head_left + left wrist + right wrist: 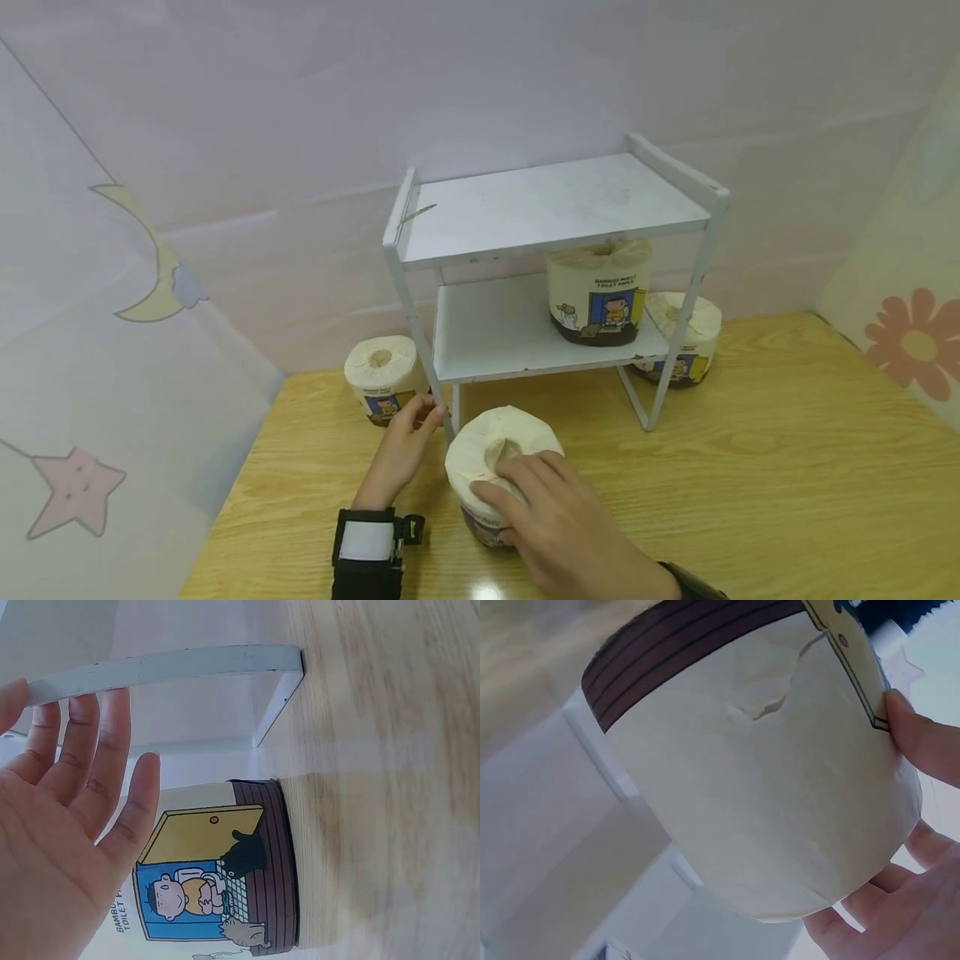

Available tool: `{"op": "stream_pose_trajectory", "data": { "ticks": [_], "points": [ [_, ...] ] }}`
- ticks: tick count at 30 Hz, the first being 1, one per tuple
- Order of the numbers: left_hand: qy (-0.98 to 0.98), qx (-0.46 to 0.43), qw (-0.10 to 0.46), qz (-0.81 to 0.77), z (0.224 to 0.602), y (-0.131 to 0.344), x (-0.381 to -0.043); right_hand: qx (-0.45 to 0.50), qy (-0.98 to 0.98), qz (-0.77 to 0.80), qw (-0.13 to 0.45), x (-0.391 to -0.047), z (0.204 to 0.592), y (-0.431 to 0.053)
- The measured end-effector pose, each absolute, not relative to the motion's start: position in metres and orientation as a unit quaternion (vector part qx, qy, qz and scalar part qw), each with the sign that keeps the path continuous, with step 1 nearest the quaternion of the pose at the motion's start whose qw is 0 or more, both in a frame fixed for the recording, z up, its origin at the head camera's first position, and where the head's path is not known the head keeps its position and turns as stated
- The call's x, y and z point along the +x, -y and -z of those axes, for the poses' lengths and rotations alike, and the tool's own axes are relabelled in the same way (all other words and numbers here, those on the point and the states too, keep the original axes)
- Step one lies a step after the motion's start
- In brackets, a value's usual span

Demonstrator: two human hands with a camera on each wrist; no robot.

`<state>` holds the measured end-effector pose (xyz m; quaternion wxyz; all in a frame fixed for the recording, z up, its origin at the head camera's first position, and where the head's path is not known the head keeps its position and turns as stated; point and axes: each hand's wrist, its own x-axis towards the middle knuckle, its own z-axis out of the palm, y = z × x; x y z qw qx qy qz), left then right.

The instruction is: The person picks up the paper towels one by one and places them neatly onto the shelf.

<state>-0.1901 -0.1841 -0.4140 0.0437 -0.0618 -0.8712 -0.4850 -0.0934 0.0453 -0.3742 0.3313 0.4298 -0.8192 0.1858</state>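
My right hand point(566, 529) holds a wrapped toilet paper roll point(468, 454) by its top, in front of the shelf's left leg. In the right wrist view this roll point(705, 795) shows a small tear in its cream wrapper, with the thumb on its side and the fingers at its top end. With my left hand point(397, 457) I pinch the left leg of a white two-tier shelf point(555, 204). The left wrist view shows thumb and fingertips on that leg point(180, 669). A second toilet paper roll point(382, 367) stands just behind this hand.
Another toilet paper roll point(600, 292) stands on the right of the lower tier point(487, 329). One more roll point(693, 325) is on the wooden table point(787, 467) behind the right leg. Pale printed cloth point(300, 108) hangs close behind and at both sides.
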Motion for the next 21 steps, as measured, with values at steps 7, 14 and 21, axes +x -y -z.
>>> {"op": "stream_pose_trajectory", "data": {
  "ticks": [7, 14, 21],
  "points": [
    [0.871, -0.069, 0.046, 0.485, 0.414, 0.184, -0.191, 0.437, 0.779, -0.174, 0.415, -0.090, 0.350, -0.049],
    [0.876, -0.067, 0.049, 0.476, 0.414, 0.184, -0.191, 0.438, 0.751, -0.179, 0.461, -0.088, 0.327, -0.049],
    [0.875, -0.058, 0.047, 0.477, 0.416, 0.184, -0.191, 0.439, 0.745, -0.186, 0.467, -0.090, 0.315, -0.051]
  ]
}}
